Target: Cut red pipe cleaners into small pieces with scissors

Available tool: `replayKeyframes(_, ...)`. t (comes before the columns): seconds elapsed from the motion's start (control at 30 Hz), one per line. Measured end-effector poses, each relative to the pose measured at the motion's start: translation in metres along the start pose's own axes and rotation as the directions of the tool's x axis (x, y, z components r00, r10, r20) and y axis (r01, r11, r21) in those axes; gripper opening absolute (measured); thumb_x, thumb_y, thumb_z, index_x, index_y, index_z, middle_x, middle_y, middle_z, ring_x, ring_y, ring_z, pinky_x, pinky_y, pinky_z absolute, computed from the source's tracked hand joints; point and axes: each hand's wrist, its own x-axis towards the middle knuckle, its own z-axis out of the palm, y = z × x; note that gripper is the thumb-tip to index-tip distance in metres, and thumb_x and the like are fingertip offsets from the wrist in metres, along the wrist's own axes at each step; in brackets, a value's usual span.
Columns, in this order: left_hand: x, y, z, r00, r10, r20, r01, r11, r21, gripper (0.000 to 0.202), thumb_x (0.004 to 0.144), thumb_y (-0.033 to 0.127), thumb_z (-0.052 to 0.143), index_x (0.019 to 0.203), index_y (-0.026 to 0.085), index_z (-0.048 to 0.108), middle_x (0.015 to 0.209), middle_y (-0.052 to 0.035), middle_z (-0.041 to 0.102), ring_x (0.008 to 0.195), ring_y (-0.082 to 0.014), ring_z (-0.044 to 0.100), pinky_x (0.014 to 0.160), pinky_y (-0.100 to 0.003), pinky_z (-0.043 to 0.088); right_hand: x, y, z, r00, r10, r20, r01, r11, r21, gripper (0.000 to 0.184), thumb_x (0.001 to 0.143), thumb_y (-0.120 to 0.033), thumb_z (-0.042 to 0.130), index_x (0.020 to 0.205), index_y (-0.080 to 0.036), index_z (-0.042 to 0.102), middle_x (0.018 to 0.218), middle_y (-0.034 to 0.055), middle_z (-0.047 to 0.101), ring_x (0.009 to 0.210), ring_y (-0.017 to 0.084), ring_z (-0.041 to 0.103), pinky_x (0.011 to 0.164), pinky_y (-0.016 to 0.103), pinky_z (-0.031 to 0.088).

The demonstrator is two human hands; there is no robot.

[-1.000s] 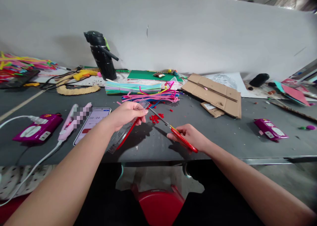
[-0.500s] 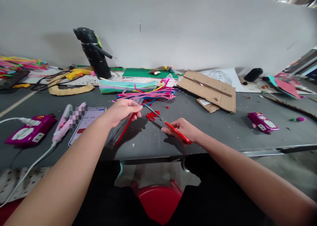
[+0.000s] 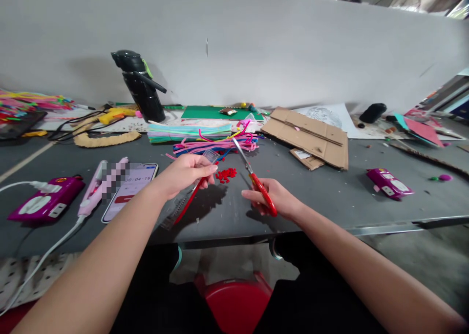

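Head view: I see the left hand (image 3: 188, 174) pinching a ruler (image 3: 211, 156) and red pipe cleaner (image 3: 188, 205), right hand (image 3: 273, 198) curled around scissors (image 3: 259, 184), flanking the red clippings (image 3: 227, 174).

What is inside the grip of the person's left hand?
The left hand holds a clear plastic ruler, visible on both sides of it, and a thin red strip, visible below it. The gripped stretches are covered by the fingers, so cannot be seen.

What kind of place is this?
Probably a craft table or small workshop: there are bundles of colourful craft stems, what looks like a yellow glue gun, and red-handled scissors in the right hand.
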Motion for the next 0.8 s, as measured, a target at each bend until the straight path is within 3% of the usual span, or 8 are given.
replayKeyframes(0.17, -0.009, 0.002, 0.037, 0.994, -0.021, 0.103, 0.023, 1.000, -0.017, 0.028, 0.083, 0.041, 0.066, 0.081, 0.013, 0.061, 0.070, -0.0050, 0.069, 0.054, -0.0111, 0.058, 0.053, -0.024, 0.045, -0.001, -0.010, 0.015, 0.976, -0.120, -0.184, 0.160, 0.962, 0.219, 0.040, 0.069, -0.040, 0.080, 0.083, -0.019, 0.050, 0.091, 0.0050, 0.069, 0.052, 0.007, 0.051, 0.044, 0.021, 0.039)
replayKeyframes(0.3, -0.015, 0.002, 0.055, 0.984, -0.046, 0.172, 0.054, 0.998, -0.042, 0.032, 0.083, 0.045, 0.066, 0.082, 0.014, 0.059, 0.071, -0.0047, 0.069, 0.055, -0.0109, 0.058, 0.054, -0.024, 0.046, -0.003, -0.018, 0.020, 0.977, -0.136, -0.162, 0.177, 0.944, 0.277, 0.040, 0.068, -0.033, 0.081, 0.079, -0.020, 0.044, 0.083, 0.0023, 0.069, 0.050, 0.008, 0.050, 0.043, 0.021, 0.037)
replayKeyframes(0.63, -0.016, 0.001, 0.056, 0.975, -0.050, 0.215, 0.056, 0.998, -0.021, 0.032, 0.085, 0.045, 0.064, 0.083, 0.013, 0.059, 0.073, -0.0055, 0.070, 0.055, -0.0106, 0.058, 0.053, -0.023, 0.045, -0.005, -0.015, 0.020, 0.968, -0.144, -0.203, 0.189, 0.956, 0.222, 0.039, 0.070, -0.028, 0.078, 0.080, -0.021, 0.041, 0.085, 0.0010, 0.068, 0.048, 0.008, 0.052, 0.040, 0.021, 0.040)
replayKeyframes(0.8, -0.015, -0.002, 0.056, 0.976, -0.058, 0.211, 0.068, 0.997, -0.036, 0.035, 0.081, 0.048, 0.067, 0.081, 0.014, 0.059, 0.072, -0.0050, 0.069, 0.056, -0.0115, 0.059, 0.055, -0.025, 0.047, -0.004, -0.018, 0.023, 0.943, -0.157, -0.294, 0.212, 0.964, 0.162, 0.040, 0.070, -0.032, 0.078, 0.083, -0.022, 0.042, 0.084, 0.0010, 0.069, 0.045, 0.008, 0.050, 0.038, 0.022, 0.039)
